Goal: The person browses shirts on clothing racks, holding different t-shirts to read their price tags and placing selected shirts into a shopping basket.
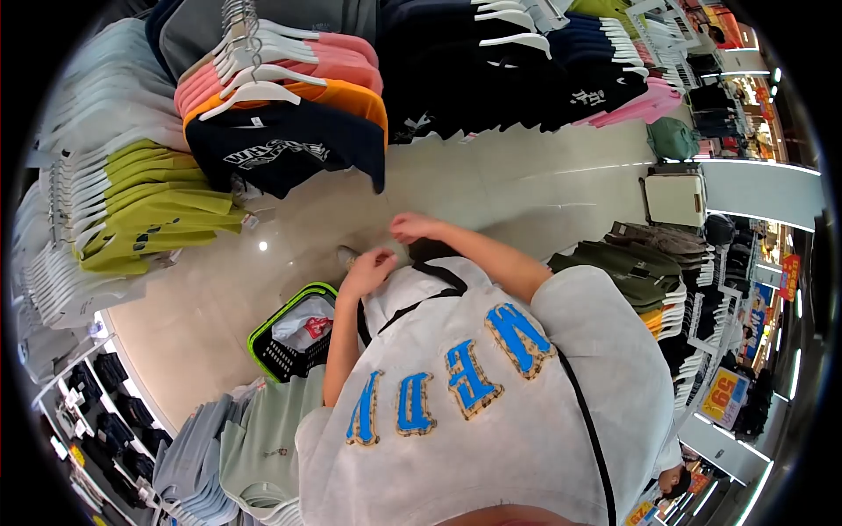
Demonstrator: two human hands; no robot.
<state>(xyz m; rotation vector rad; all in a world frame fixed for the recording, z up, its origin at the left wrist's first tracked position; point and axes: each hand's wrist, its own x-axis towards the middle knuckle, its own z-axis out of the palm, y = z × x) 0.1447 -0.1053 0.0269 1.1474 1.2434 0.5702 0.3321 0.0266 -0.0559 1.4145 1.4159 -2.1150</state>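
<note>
My left hand is low in front of my body, beside the hem of my white shirt, with its fingers curled. Farther forward, my right hand hangs over the floor, fingers bent together; what either hand holds, if anything, is too small to tell. Near my left hand on the floor stands a black basket with a bright green rim and a white plastic bag inside. A dark navy shirt with white lettering hangs ahead of my hands.
Yellow-green shirts hang at the left, black shirts at the top, and olive clothes at the right. Pale green shirts hang near the basket. A cream suitcase stands farther off. Another person shows at lower right.
</note>
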